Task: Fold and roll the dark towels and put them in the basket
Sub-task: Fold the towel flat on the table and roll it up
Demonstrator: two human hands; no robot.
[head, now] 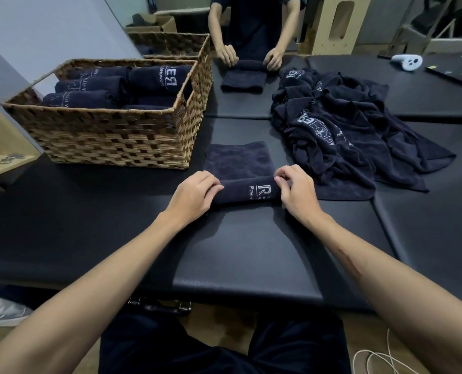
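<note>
A folded dark towel (240,160) lies flat on the black table, its near end turned into a roll (247,191) that shows white lettering. My left hand (195,194) grips the roll's left end, fingers curled over it. At the right end my right hand (296,187) pinches the roll with its fingertips. To the left stands a wicker basket (111,133) holding several rolled dark towels (89,90). A heap of loose dark towels (340,125) lies to the right.
Across the table another person (251,28) rolls a dark towel (244,76) with both hands. A second wicker basket (176,43) stands behind the first. A white controller (408,62) lies far right. The black table (246,252) has bare surface near me.
</note>
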